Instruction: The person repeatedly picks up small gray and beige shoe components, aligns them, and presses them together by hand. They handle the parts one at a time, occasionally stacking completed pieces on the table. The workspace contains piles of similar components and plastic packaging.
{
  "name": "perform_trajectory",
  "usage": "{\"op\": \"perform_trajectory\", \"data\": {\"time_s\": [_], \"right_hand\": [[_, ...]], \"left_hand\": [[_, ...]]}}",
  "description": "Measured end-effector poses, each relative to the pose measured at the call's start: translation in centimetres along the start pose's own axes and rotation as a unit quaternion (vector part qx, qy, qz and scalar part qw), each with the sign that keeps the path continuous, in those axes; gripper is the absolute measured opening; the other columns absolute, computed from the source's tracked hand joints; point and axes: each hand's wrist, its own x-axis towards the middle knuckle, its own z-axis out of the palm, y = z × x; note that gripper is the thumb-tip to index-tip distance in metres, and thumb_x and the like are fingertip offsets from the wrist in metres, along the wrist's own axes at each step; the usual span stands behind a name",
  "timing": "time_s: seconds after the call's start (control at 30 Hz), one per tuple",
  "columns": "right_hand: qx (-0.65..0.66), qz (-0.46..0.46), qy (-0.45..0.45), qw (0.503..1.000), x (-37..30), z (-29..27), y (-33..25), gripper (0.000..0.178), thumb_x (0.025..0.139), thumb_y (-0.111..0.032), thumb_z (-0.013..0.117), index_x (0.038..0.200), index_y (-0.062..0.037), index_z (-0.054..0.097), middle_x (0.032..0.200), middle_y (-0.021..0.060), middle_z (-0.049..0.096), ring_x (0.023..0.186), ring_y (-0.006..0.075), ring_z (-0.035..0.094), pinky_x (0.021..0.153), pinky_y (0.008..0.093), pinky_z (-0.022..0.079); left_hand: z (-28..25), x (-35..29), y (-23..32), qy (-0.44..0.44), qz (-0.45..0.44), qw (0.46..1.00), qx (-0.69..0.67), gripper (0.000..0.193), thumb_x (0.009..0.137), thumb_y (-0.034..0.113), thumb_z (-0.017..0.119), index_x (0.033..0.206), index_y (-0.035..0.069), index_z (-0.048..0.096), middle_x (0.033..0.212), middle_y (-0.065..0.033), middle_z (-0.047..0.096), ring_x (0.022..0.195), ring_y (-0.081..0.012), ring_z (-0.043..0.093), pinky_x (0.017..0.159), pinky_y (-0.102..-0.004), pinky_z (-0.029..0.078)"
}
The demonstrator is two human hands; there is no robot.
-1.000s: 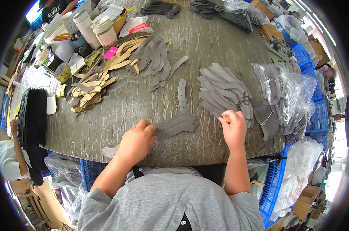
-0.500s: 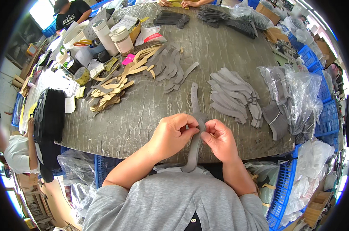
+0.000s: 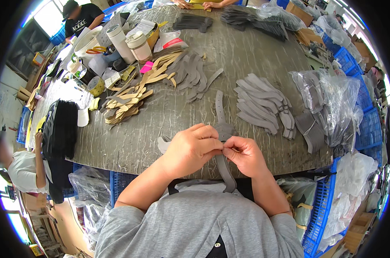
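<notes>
While both of my hands meet at the near edge of the counter (image 3: pixel 160 124), the long grey strap (image 3: pixel 221 129) runs straight away from me, its far end lying flat on the counter towards the stack of grey cut pieces (image 3: pixel 261 105) and its near end hanging down over the edge against my grey shirt. My left hand (image 3: pixel 190 148) and my right hand (image 3: pixel 245 155) sit on either side of it, equally close, thumbs and fingers (image 3: pixel 229 144) pressed together on the strap's wider middle. Its long axis lies near-to-far, crosswise to the line between my hands.
</notes>
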Motion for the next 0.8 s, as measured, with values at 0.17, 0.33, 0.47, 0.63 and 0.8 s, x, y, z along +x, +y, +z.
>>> {"op": "perform_trajectory", "data": {"time_s": [0.17,0.33,0.47,0.63,0.8], "right_hand": [[0.048,0.02,-0.007,0.999,0.1,0.0,0.4,0.01,0.093,-0.008,0.065,0.086,-0.002,0.063,0.071,-0.0039,0.056,0.063,0.0039,0.048,0.057,0.0208,0.04],[0.074,0.026,-0.03,0.997,0.4,-0.2,0.0,0.012,0.095,-0.01,0.063,0.085,-0.0027,0.063,0.071,-0.0026,0.056,0.065,0.0048,0.051,0.059,0.0216,0.043],[0.079,0.045,-0.051,0.995,0.4,0.2,0.5,0.014,0.096,-0.011,0.061,0.085,-0.0023,0.061,0.07,-0.0029,0.056,0.064,0.005,0.05,0.059,0.0223,0.043],[-0.018,0.032,-0.012,0.999,0.7,1.1,0.3,0.015,0.097,-0.011,0.058,0.085,-0.0021,0.06,0.068,-0.0041,0.054,0.06,0.0047,0.045,0.055,0.0227,0.039],[-0.027,0.014,0.192,0.981,2.3,0.4,3.0,0.017,0.097,-0.016,0.057,0.084,-0.0061,0.058,0.067,-0.0046,0.05,0.056,0.0046,0.043,0.049,0.0227,0.036]], "left_hand": [[0.6,-0.3,-0.6,-0.014,-0.04,0.998,-0.056,0.022,0.067,0.005,0.079,0.085,0.006,0.068,0.087,-0.0067,0.061,0.079,-0.0273,0.063,0.067,-0.0364,0.053],[0.5,-0.3,-0.7,-0.003,-0.048,0.995,-0.084,0.02,0.068,0.003,0.078,0.084,0.004,0.066,0.088,-0.0075,0.061,0.081,-0.0278,0.063,0.068,-0.0372,0.052],[-0.4,0.0,-1.1,-0.066,-0.07,0.99,-0.107,0.021,0.068,0.0,0.078,0.082,0.002,0.063,0.085,-0.0082,0.06,0.078,-0.0276,0.062,0.066,-0.0376,0.051],[-0.4,-0.2,-1.6,-0.104,-0.045,0.993,-0.014,0.019,0.071,0.004,0.075,0.082,0.002,0.06,0.087,-0.008,0.059,0.079,-0.0264,0.06,0.063,-0.0367,0.05],[1.0,-1.2,0.6,-0.073,0.083,0.982,0.15,0.015,0.074,0.011,0.067,0.082,0.003,0.057,0.091,-0.0086,0.055,0.081,-0.022,0.058,0.056,-0.033,0.05]]}}
